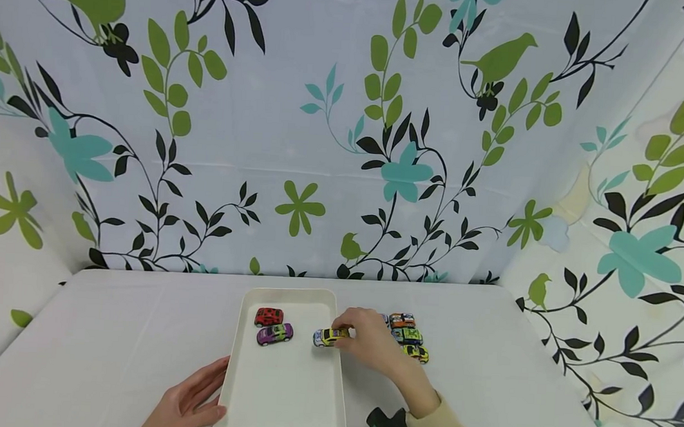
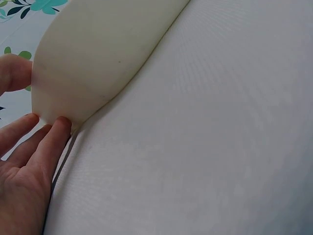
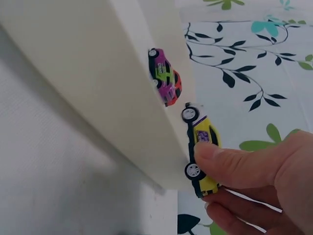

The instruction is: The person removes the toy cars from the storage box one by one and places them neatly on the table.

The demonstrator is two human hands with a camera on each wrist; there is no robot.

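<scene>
Yellow toy car with purple markings (image 1: 325, 337) is being held at the right side of the white rectangular tray (image 1: 283, 391), the right hand (image 1: 370, 341) pinching it. Left hand (image 1: 189, 400) is resting extended fingers against the tray's left edge. Red toy car with black spots (image 1: 269, 317) and purple-and-green toy car (image 1: 274, 334) are sitting inside; multicoloured toy cars (image 1: 407, 336) are standing right of the tray.

White table (image 1: 108, 356): tray (image 1: 280, 391), toy cars (image 1: 407, 336) alongside.
</scene>
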